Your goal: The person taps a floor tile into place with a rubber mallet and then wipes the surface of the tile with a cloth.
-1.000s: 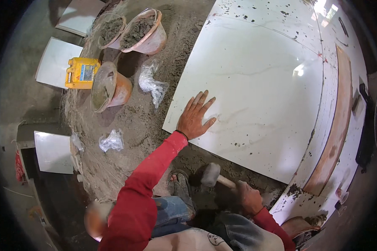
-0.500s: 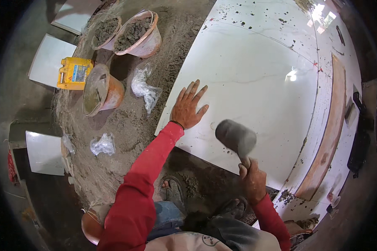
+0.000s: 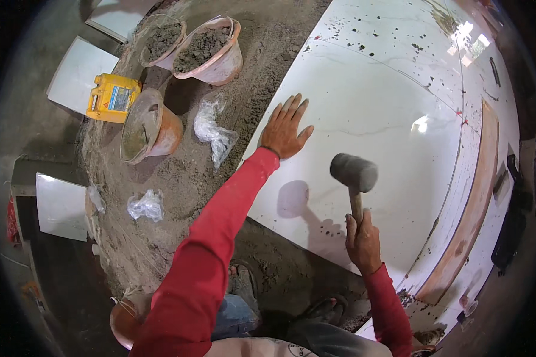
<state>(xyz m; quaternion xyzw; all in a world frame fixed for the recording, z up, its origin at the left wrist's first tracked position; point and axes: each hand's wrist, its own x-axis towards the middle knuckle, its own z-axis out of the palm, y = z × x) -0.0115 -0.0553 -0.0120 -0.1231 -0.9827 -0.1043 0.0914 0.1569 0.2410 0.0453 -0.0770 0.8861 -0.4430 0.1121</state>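
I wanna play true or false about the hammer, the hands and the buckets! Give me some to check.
1. The right hand holds a rubber mallet. True.
2. The left hand lies flat on the big white tile. True.
3. The mallet's head rests on the tile. False: it is raised above it, casting a shadow.
4. The yellow jug stands on the tile. False: it sits by the buckets, off the tile.
5. Two buckets hold grey mortar. True.

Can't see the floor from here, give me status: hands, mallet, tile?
Left hand flat on large glossy white floor tile. Right hand grips grey rubber mallet, head raised above tile. Nothing between mallet and tile.
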